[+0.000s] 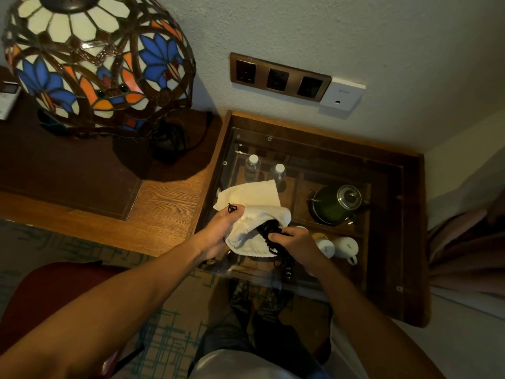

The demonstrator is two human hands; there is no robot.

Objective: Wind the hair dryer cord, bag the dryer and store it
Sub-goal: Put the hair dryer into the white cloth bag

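Above the glass-topped table (388, 170), the left hand (218, 231) pinches the limp white cloth bag (251, 228) at its mouth while the right hand (296, 243), fingers closed, pushes in the black hair dryer (269, 228), which looks rigid, its springy wound cord (281, 255) best gripped together with the body.

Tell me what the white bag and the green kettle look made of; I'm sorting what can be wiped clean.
The soft white drawstring bag looks like matte woven cloth: it folds and creases limply. The round green kettle seems glossy enamelled or painted metal, with a shiny, probably steel lid; reflections suggest so, though not certain.
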